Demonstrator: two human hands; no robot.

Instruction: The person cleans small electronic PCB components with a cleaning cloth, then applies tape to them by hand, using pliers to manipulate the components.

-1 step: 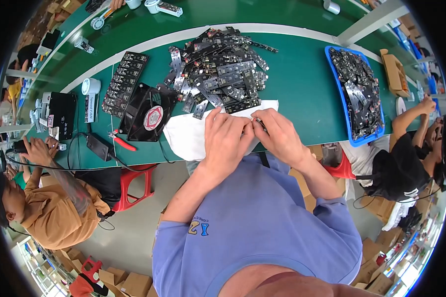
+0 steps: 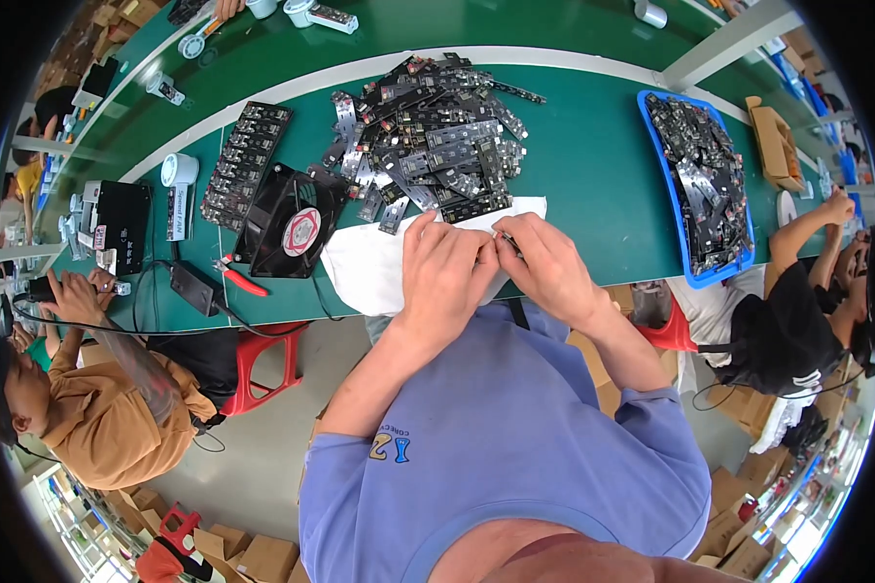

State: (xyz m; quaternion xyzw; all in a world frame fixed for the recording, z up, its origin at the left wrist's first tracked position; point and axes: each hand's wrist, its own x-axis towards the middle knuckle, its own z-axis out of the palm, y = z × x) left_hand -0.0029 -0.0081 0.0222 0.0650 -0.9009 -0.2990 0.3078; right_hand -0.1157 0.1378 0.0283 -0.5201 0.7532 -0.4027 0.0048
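My left hand (image 2: 444, 275) and my right hand (image 2: 552, 264) meet over a white sheet (image 2: 358, 267) at the table's near edge. Both are closed, fingertips pinched together on a small dark piece (image 2: 511, 242), which looks like a circuit board. Fingers cover most of it. Just beyond them, a heap of loose black circuit boards (image 2: 447, 136) overlaps the far edge of the sheet. A black square fan (image 2: 299, 225) stands left of the sheet, beside a panel of joined boards (image 2: 245, 167).
Red-handled cutters (image 2: 243, 281), a black adapter (image 2: 195, 288) with cables and a white handheld fan (image 2: 178, 185) lie to the left. A blue tray (image 2: 692, 272) full of boards sits at the right, near a cardboard box (image 2: 774, 146). Co-workers sit on both sides.
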